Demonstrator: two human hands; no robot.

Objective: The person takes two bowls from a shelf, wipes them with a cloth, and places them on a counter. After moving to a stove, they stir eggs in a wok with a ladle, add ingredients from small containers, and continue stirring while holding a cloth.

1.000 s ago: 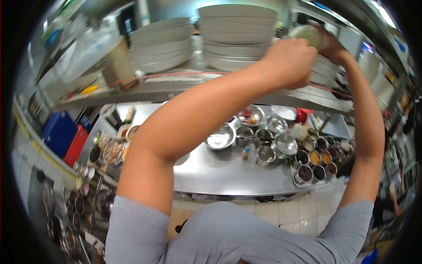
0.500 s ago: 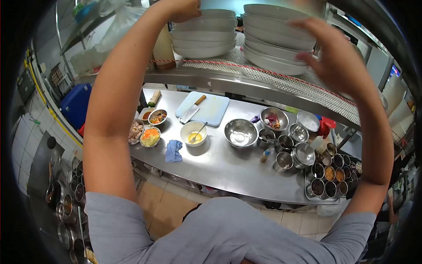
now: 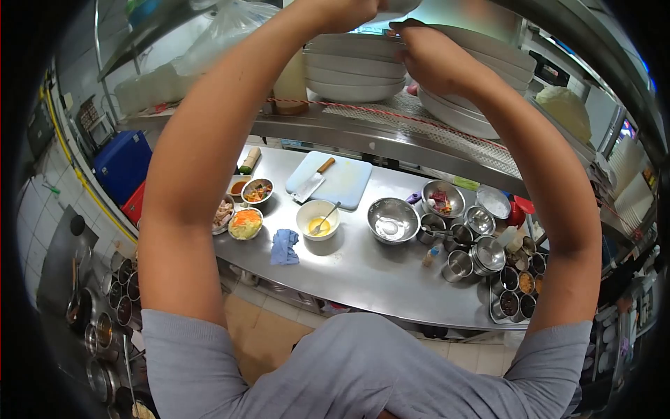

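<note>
At the top edge, my left hand (image 3: pixel 352 12) is partly cut off by the frame, its fingers closed at a pale bowl (image 3: pixel 401 6) of which only a bit shows. My right hand (image 3: pixel 440 61) reaches between two stacks of white bowls on the raised shelf. Its thumb and fingers are bent around the right rim of the left bowl stack (image 3: pixel 352 68), though the exact contact is partly hidden. Behind that hand and forearm stands the right bowl stack (image 3: pixel 457 117).
On the steel counter (image 3: pixel 335 279) below are a cutting board (image 3: pixel 342 185) with a cleaver (image 3: pixel 308 187), a bowl of egg (image 3: pixel 319 220) with a fork, a blue cloth (image 3: pixel 285 247) and a steel bowl (image 3: pixel 393 220). The metal shelf edge (image 3: pixel 349 131) crosses above the counter.
My right hand has moved left from the right stack to the left stack's rim. My left hand has shifted right and up, and a pale bowl now shows beside it. The view has shifted slightly.
</note>
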